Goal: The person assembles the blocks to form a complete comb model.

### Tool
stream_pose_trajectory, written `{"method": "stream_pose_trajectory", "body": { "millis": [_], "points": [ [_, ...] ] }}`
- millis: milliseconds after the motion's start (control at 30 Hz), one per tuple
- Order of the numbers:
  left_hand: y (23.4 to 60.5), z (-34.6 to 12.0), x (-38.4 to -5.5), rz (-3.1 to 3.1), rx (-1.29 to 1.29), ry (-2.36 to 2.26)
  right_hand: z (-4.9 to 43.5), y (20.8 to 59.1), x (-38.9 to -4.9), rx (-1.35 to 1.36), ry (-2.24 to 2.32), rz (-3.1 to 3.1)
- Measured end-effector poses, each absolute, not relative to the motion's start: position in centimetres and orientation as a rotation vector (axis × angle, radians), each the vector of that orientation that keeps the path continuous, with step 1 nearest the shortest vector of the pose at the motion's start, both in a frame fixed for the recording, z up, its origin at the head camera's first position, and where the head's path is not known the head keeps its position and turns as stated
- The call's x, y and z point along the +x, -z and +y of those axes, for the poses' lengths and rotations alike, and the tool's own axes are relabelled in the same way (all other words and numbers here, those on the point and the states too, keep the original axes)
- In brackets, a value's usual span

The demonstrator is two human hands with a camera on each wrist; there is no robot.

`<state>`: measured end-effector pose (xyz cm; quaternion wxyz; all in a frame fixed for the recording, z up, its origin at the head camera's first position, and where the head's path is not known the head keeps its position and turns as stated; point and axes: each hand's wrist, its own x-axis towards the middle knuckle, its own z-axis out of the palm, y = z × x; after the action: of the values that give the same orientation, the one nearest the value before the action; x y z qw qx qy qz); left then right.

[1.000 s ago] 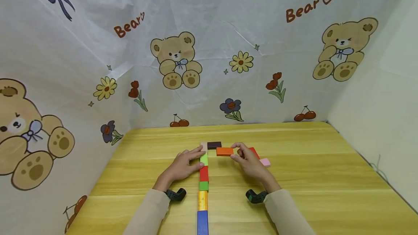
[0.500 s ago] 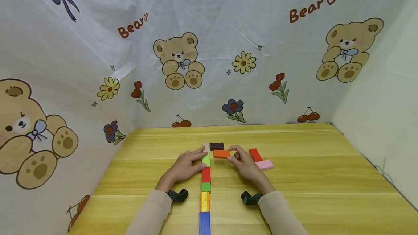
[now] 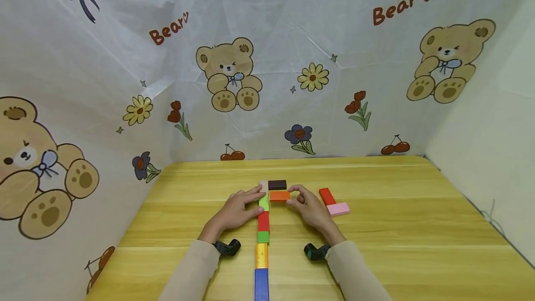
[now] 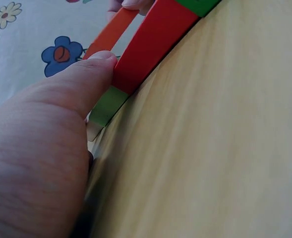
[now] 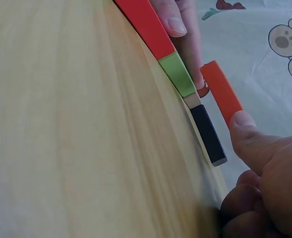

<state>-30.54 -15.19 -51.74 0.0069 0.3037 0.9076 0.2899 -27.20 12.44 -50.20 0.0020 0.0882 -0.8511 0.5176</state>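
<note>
My right hand (image 3: 310, 207) pinches an orange block (image 3: 279, 196) by its right end, between thumb and fingers. In the right wrist view the orange block (image 5: 221, 90) shows raised above the black block (image 5: 207, 134). The left hand (image 3: 238, 210) lies along the far part of a row of blocks, fingers stretched over it. Its thumb rests by the joint between the light green block (image 4: 107, 105) and the red block (image 4: 153, 42). A beige block (image 3: 264, 185) stands at the row's far end, partly under the fingertips, with the black block to its right.
Towards me the row runs on with a green block (image 3: 263, 237), a yellow block (image 3: 261, 255) and a blue block (image 3: 261, 284). Right of my right hand, a loose red block (image 3: 327, 196) and a pink block (image 3: 338, 209) lie together on the wooden table (image 3: 401, 245).
My right hand has carried the orange block leftwards, nearer the row and the left fingertips. The loose red and pink blocks have come more into sight. The left hand stays on the row.
</note>
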Motion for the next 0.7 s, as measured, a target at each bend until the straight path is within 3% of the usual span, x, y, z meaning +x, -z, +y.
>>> {"method": "stream_pose_trajectory", "body": {
  "millis": [700],
  "points": [
    [51.21,-14.97,-30.13,2.815,0.929,-0.932,11.95,50.24,-27.37,0.222,-1.411,-2.774]
  ]
}}
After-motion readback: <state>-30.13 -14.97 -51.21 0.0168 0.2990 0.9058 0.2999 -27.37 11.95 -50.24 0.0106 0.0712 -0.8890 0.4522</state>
